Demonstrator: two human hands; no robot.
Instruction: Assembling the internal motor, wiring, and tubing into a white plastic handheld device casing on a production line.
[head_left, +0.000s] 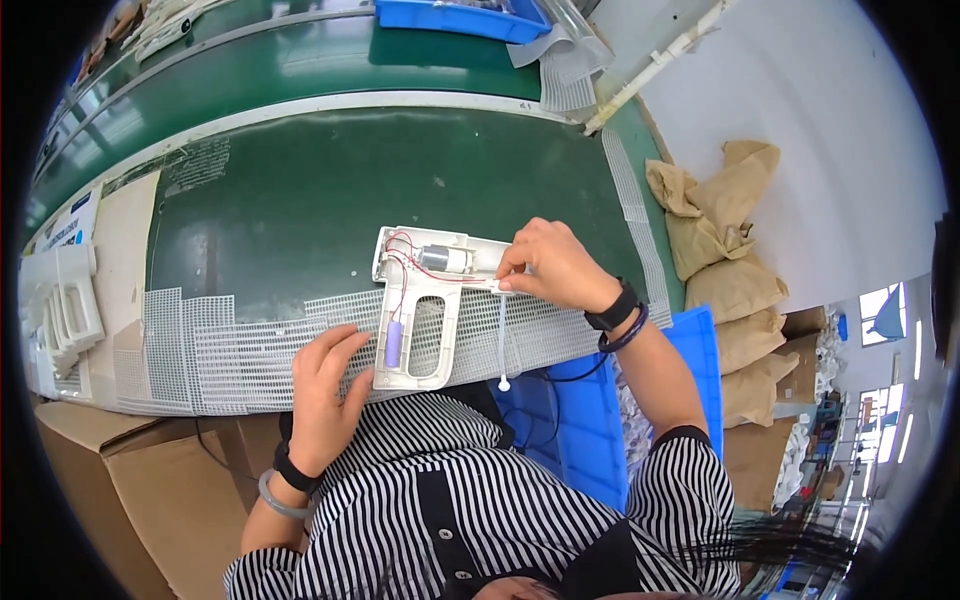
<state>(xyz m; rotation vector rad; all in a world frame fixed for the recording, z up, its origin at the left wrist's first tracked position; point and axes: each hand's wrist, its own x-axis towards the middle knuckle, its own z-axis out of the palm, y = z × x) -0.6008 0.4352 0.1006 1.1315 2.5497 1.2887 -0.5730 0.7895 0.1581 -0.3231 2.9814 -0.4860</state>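
A white plastic housing half (450, 330) with a looped handle lies open side up in front of me. Inside it sit a small silver-grey motor (445, 259), a purple cylindrical battery (394, 344) and thin red wires (400, 262). My right hand (553, 268) is closed in a pinch at the housing's right end; what its fingertips hold is hidden. A thin whitish tube (502, 335) with a small round end runs down from beneath those fingers. My left hand (328, 385) rests with fingers apart beside the handle's lower left corner, apparently holding nothing.
Perforated white matting (250, 350) covers the green table's near edge. Stacked white housings (70, 315) stand at far left. Blue bins (585, 420) sit below right, another blue tray (460, 18) at the back. Brown sacks (735, 290) are piled right; cardboard boxes (180, 490) lower left.
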